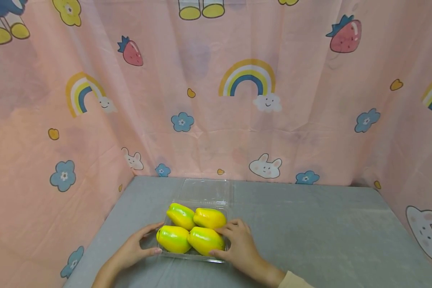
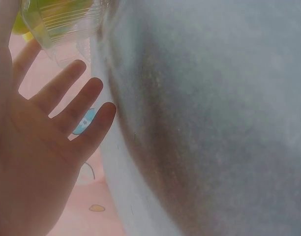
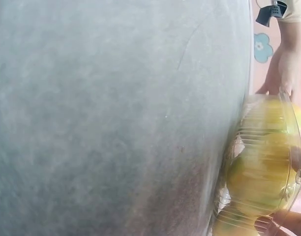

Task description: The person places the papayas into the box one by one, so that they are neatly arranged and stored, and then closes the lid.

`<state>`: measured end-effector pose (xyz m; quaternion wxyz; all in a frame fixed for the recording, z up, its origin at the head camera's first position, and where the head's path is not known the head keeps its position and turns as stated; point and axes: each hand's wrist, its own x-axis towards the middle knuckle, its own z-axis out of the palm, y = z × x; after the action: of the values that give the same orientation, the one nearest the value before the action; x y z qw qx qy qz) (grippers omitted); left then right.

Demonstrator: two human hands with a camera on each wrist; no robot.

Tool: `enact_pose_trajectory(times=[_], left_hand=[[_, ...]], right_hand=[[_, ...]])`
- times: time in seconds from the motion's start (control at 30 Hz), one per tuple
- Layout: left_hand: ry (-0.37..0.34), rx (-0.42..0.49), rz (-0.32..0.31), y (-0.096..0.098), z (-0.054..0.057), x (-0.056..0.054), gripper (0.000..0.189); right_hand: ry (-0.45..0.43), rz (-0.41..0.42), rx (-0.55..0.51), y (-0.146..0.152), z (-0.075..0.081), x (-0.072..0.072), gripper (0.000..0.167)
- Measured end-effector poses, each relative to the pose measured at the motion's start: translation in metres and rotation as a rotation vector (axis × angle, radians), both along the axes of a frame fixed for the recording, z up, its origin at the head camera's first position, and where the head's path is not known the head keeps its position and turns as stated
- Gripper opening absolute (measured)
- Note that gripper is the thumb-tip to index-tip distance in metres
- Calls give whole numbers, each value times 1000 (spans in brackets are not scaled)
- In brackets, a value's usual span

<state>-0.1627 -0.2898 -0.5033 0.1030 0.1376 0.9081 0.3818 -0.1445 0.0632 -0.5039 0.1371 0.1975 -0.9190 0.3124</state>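
Note:
Several glossy yellow-green mangoes lie in two rows in a clear plastic box [image 1: 201, 259], its hinged lid [image 1: 204, 190] folded back flat on the table. At the front right, a mango [image 1: 206, 241] lies between the thumb and fingers of my right hand [image 1: 242, 248], which reach over the rim. The fingertips [image 3: 264, 223] show through the clear wall. My left hand [image 1: 131, 248] curves around the box's left side, thumb and forefinger at its edge beside the front left mango [image 1: 173, 239]. Its other fingers spread apart in the left wrist view, holding nothing.
A grey cloth-like surface covers the table [image 1: 309, 232]. Pink curtains [image 1: 209, 148] printed with rainbows, flowers and rabbits hang along the back and both sides. A dark strap [image 3: 273, 11] shows at the left sleeve.

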Motion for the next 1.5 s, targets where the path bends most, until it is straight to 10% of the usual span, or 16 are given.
enact_pose_trajectory(times=[1.0,1.23,1.5], left_hand=[[-70,102,-33,-4,4,-6,77],[38,223,-37,-26,10,-19,62],[143,169,-27,-23,18,-63,62]], right_hand=[[-72,3,-32,7,7,-5,58],[-223,-58,-240,28,21,-32,57],[-360,-41,-341,59,19,-85,71]])
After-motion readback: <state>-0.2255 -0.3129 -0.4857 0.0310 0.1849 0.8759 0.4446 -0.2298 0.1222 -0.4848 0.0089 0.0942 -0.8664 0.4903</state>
